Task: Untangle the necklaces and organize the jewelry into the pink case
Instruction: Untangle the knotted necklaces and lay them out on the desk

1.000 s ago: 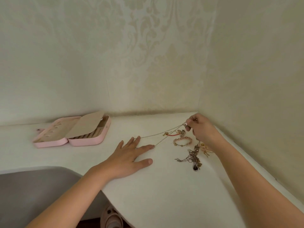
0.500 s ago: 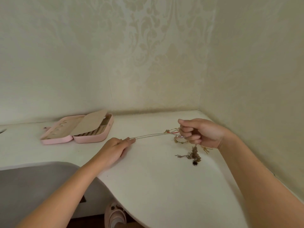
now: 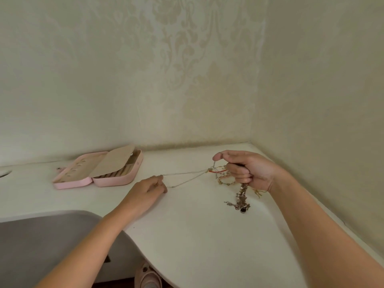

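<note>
Nearest the desk's [image 3: 197, 235] curved front edge, a chunky charm chain [image 3: 241, 201] is draped down from the right hand [image 3: 247, 170], which is curled tight around the tangled jewelry [image 3: 223, 175] by the right edge. A thin necklace [image 3: 187, 177] is stretched taut, long axis running left-right, its left end pinched under the left hand's [image 3: 145, 189] pressed-together fingertips. Further back-left, the pink case [image 3: 99, 170] is laid open, flat, near the back edge. No readable writing anywhere, tbh.
</note>
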Action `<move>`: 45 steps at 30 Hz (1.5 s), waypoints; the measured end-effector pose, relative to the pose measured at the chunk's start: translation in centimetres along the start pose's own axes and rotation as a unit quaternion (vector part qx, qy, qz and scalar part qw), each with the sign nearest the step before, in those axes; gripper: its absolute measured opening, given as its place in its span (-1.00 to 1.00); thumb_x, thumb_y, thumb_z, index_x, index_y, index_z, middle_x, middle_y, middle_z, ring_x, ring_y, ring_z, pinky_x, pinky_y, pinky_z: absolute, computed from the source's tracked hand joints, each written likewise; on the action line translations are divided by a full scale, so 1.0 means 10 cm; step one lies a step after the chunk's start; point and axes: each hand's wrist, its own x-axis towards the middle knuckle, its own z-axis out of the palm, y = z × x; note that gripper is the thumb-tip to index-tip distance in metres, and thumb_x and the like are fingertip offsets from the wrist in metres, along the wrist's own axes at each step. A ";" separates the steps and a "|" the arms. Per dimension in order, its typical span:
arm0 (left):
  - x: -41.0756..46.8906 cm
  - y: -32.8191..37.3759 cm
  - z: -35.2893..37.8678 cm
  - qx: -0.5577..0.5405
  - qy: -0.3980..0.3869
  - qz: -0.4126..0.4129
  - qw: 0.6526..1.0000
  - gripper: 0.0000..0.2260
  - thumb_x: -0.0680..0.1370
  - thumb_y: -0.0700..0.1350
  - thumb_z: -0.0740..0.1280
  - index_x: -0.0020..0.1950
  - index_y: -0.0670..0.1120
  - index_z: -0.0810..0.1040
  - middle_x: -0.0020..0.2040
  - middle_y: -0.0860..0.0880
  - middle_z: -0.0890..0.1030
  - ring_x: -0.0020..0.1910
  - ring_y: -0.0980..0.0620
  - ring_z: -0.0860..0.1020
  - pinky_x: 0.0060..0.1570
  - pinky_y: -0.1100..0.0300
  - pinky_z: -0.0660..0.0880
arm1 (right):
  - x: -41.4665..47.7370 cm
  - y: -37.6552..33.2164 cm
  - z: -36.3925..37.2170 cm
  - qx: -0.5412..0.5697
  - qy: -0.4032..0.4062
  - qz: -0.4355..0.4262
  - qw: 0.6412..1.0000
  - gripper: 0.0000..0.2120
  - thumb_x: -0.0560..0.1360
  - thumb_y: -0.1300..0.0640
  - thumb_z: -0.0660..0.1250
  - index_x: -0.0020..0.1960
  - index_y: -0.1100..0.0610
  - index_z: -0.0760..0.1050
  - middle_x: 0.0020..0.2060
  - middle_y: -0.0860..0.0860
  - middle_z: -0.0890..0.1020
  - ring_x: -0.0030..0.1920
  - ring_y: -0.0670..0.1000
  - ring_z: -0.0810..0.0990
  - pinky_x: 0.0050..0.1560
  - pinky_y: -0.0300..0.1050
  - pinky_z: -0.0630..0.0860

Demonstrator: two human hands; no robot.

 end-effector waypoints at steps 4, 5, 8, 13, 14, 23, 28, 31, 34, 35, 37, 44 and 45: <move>0.00 0.04 0.07 -0.014 0.066 0.018 0.998 -0.81 0.56 -0.21 0.26 -0.02 0.07 0.58 0.13 0.17 0.56 0.18 0.17 0.48 0.03 0.45 0.29 | 0.02 0.01 0.01 -0.027 -0.024 0.011 0.999 -0.77 0.64 0.15 0.10 0.05 0.13 0.54 -0.60 -0.11 0.17 -0.59 -0.15 0.07 -0.53 -0.22 -0.06; 0.00 0.10 0.12 -0.017 0.085 0.033 0.996 -0.80 0.56 -0.23 0.27 0.02 0.08 0.56 0.10 0.18 0.56 0.16 0.17 0.48 -0.02 0.53 0.28 | 0.02 0.02 0.02 -0.034 -0.031 0.014 0.999 -0.77 0.64 0.15 0.10 0.04 0.13 0.53 -0.60 -0.11 0.17 -0.59 -0.15 0.07 -0.53 -0.22 -0.06; 0.06 0.37 0.31 -0.074 0.052 0.080 0.993 -0.75 0.51 -0.14 0.34 0.12 0.14 0.50 0.11 0.20 0.55 0.21 0.18 0.47 0.03 0.54 0.30 | 0.03 0.03 0.05 -0.038 -0.053 0.022 0.998 -0.77 0.64 0.15 0.09 0.04 0.13 0.53 -0.61 -0.11 0.17 -0.61 -0.16 0.07 -0.54 -0.23 -0.06; 0.23 0.79 0.61 -0.225 -0.155 0.078 0.959 -0.72 0.42 -0.08 0.40 0.12 -0.04 0.60 -0.01 0.04 0.66 0.03 0.16 0.58 0.15 0.19 0.44 | 0.03 0.03 0.07 -0.046 -0.066 0.023 0.997 -0.78 0.60 0.11 0.13 0.01 0.13 0.54 -0.62 -0.11 0.18 -0.60 -0.16 0.06 -0.54 -0.24 -0.05; 0.25 0.82 0.64 -0.224 -0.163 0.080 0.958 -0.83 0.47 -0.14 0.40 0.05 -0.08 0.63 -0.08 0.02 0.67 -0.03 0.14 0.60 0.11 0.16 0.48 | 0.03 0.03 0.07 -0.050 -0.060 0.018 0.997 -0.78 0.61 0.12 0.12 0.00 0.13 0.54 -0.62 -0.10 0.18 -0.60 -0.15 0.06 -0.54 -0.24 -0.05; 0.25 0.77 0.61 -0.305 -0.146 0.029 0.941 -0.87 0.58 -0.21 0.29 -0.03 -0.13 0.64 -0.27 -0.01 0.67 -0.33 0.06 0.64 -0.33 0.23 0.56 | 0.03 -0.01 -0.02 -0.273 0.133 -0.023 0.953 -0.82 0.47 0.08 0.44 -0.22 0.19 0.61 -0.46 -0.06 0.50 -0.56 -0.20 0.33 -0.52 -0.43 0.23; 0.25 0.74 0.64 -0.268 -0.088 0.036 0.959 -0.87 0.57 -0.19 0.32 -0.05 -0.13 0.67 -0.29 -0.06 0.60 -0.45 0.09 0.41 -0.51 0.29 0.35 | 0.01 -0.02 0.00 -0.311 0.123 -0.027 0.942 -0.85 0.41 0.09 0.49 -0.16 0.19 0.66 -0.34 -0.05 0.65 -0.45 -0.26 0.46 -0.43 -0.47 0.30; 0.24 0.75 0.63 -0.250 -0.053 0.051 0.966 -0.85 0.57 -0.17 0.33 -0.10 0.00 0.69 -0.31 0.05 0.61 -0.39 -0.01 0.26 -0.46 0.25 0.19 | 0.00 -0.04 0.02 -0.303 0.109 -0.010 0.947 -0.85 0.43 0.05 0.47 -0.19 0.14 0.65 -0.37 -0.06 0.61 -0.53 -0.23 0.37 -0.47 -0.42 0.23; 0.24 0.76 0.60 -0.248 -0.034 0.060 0.966 -0.83 0.57 -0.16 0.33 -0.12 0.03 0.69 -0.33 0.11 0.62 -0.34 -0.03 0.26 -0.43 0.17 0.18 | -0.02 -0.05 0.03 -0.297 0.085 0.000 0.951 -0.88 0.37 0.02 0.51 -0.19 0.08 0.68 -0.30 0.01 0.67 -0.33 -0.21 0.49 -0.19 -0.32 0.35; 0.23 0.77 0.60 -0.252 -0.033 0.059 0.965 -0.83 0.56 -0.16 0.34 -0.13 0.02 0.69 -0.34 0.11 0.62 -0.36 0.02 0.26 -0.43 0.18 0.18 | -0.02 -0.05 0.03 -0.296 0.081 -0.001 0.952 -0.89 0.36 0.04 0.52 -0.19 0.06 0.69 -0.24 0.03 0.69 -0.24 -0.17 0.53 -0.07 -0.23 0.38; 0.23 0.77 0.60 -0.258 -0.030 0.053 0.964 -0.84 0.56 -0.16 0.34 -0.14 0.00 0.69 -0.36 0.10 0.60 -0.39 0.07 0.25 -0.43 0.19 0.18 | -0.02 -0.05 0.04 -0.300 0.082 -0.004 0.950 -0.92 0.34 0.06 0.54 -0.20 0.04 0.70 -0.17 0.04 0.71 -0.17 -0.12 0.55 0.03 -0.12 0.39; 0.24 0.77 0.58 -0.284 -0.038 0.037 0.957 -0.85 0.56 -0.18 0.32 -0.14 -0.09 0.67 -0.41 0.11 0.48 -0.45 0.11 0.19 -0.45 0.25 0.13 | -0.02 -0.05 0.07 -0.287 0.075 -0.026 0.955 -0.94 0.39 0.11 0.51 -0.17 0.08 0.67 -0.27 0.01 0.62 -0.34 -0.12 0.48 -0.20 -0.15 0.36; 0.23 0.77 0.58 -0.286 -0.040 0.033 0.957 -0.85 0.56 -0.18 0.32 -0.13 -0.10 0.67 -0.41 0.11 0.46 -0.45 0.12 0.19 -0.46 0.28 0.13 | -0.02 -0.05 0.09 -0.276 0.071 -0.029 0.958 -0.95 0.40 0.15 0.49 -0.17 0.11 0.65 -0.29 0.01 0.59 -0.40 -0.10 0.41 -0.28 -0.18 0.32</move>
